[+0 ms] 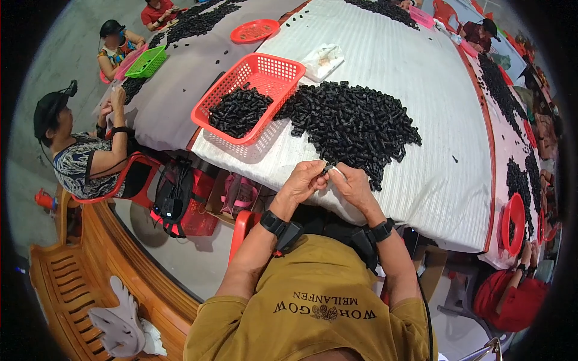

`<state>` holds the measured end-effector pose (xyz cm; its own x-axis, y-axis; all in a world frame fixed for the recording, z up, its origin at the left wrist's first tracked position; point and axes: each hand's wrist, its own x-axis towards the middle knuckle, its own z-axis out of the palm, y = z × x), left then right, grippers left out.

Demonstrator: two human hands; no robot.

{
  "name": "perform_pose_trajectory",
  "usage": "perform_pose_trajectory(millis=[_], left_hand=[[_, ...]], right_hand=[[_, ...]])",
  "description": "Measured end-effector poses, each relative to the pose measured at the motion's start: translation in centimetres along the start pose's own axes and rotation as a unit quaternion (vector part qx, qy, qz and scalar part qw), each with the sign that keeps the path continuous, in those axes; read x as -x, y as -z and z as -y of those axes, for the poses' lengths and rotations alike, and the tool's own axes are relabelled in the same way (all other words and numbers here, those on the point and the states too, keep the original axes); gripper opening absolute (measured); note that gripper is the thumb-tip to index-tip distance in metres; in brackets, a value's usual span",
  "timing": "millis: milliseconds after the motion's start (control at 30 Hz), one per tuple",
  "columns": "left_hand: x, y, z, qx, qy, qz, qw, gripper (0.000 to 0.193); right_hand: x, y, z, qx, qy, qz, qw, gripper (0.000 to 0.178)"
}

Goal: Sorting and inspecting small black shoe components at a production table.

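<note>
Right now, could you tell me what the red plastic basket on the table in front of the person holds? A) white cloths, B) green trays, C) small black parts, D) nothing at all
C: the red basket is partly filled with small black parts, the same kind as the large pile beside it, near which both hands meet.

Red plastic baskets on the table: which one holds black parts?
The red rectangular mesh basket beside the black parts pile; the round red one looks empty.
</note>
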<state>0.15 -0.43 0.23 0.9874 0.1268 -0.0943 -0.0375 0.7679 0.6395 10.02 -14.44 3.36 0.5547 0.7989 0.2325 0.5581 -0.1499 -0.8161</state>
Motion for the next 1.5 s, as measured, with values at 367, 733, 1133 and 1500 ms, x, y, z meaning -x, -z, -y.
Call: perform_pose_trajectory(millis=[367, 733, 1133, 1500], left_hand=[[0.20, -0.52, -0.08, 0.023, -0.004, -0.013, 1.000, 0.022], [0.05, -0.13, -0.01, 0.055, 0.007, -0.004, 0.998, 0.022], [0.08, -0.64, -0.04, 0.032, 0.009, -0.032, 0.999, 0.024], [-0.02, -0.70, 0.01, 0.005, 0.004, -0.046, 0.999, 0.023]], right_hand=[[-0.07, -0.14, -0.41, -0.009, -0.018, -0.023, 1.000, 0.030], [-0.05, -0.04, 0.27, 0.002, -0.009, -0.017, 1.000, 0.030], [-0.03, -0.10, -0.09, 0.006, -0.030, -0.022, 0.999, 0.032], [-0.09, 0.11, 0.19, -0.015, -0.024, -0.022, 0.999, 0.031]])
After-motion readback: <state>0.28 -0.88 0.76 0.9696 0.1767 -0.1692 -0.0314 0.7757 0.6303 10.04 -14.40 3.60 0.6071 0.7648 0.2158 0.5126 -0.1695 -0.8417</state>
